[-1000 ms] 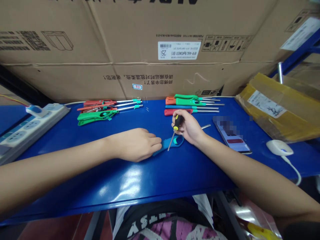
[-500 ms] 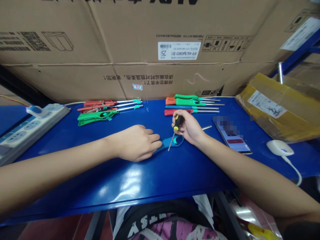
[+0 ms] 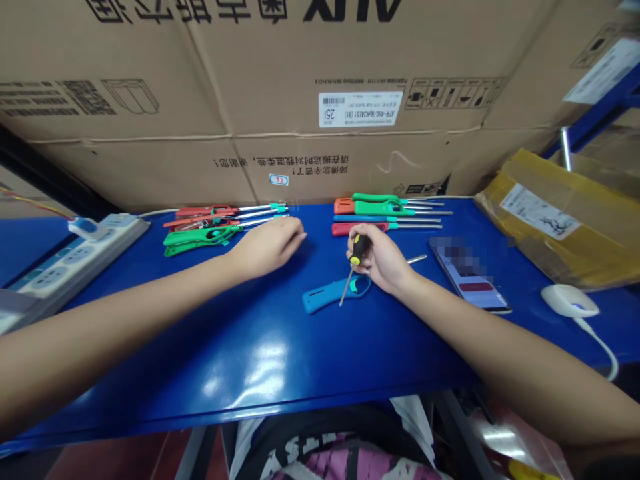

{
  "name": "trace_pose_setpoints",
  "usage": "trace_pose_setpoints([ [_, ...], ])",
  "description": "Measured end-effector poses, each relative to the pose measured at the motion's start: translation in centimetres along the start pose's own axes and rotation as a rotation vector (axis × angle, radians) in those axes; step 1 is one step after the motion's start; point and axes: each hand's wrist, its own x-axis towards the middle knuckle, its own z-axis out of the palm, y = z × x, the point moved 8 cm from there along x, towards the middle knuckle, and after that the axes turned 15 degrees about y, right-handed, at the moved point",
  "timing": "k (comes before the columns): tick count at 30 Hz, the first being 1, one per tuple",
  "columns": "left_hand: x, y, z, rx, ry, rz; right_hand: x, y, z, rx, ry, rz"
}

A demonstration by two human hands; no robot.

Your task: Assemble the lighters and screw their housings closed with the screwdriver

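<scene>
My right hand [image 3: 381, 260] grips a screwdriver [image 3: 359, 250] by its black and yellow handle, its shaft slanting down over the blue lighter. That long-necked blue lighter [image 3: 324, 296] lies on the blue table, its metal tube partly hidden behind my right hand. My left hand [image 3: 270, 245] is raised to the left of it, near the tips of the left group of lighters. Its fingers are curled together; whatever they hold, if anything, is hidden. Red and green lighters [image 3: 203, 233] lie in that left group. Behind my right hand is another group of green, blue and red lighters [image 3: 375, 208].
A power strip [image 3: 75, 260] stands at the left. On the right are a phone [image 3: 470, 277], a white device with a cable [image 3: 570, 300] and a yellow-taped parcel [image 3: 550, 220]. A large cardboard box [image 3: 280, 100] walls off the back.
My left hand has let go of the blue lighter and moved up and away towards the back, leaving the lighter's handle uncovered. My right hand still holds the screwdriver in about the same place.
</scene>
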Motion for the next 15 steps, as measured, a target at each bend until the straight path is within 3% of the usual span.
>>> trace_pose_setpoints([
  [3, 0.6, -3.5, 1.3, -0.007, 0.081, -0.091, 0.0, 0.0, 0.0, 0.006, 0.001, -0.001],
  [5, 0.7, -4.7, 2.1, -0.045, 0.097, -0.099, 0.1, 0.0, 0.0, 0.005, 0.001, 0.002],
  [9, 0.8, -5.3, 2.8, -0.127, 0.092, -0.075, 0.1, 0.1, -0.1, 0.008, -0.003, 0.014],
  [15, 0.9, -5.7, 1.8, -0.184, 0.078, -0.051, 0.2, 0.2, 0.0, 0.010, -0.003, 0.032],
])
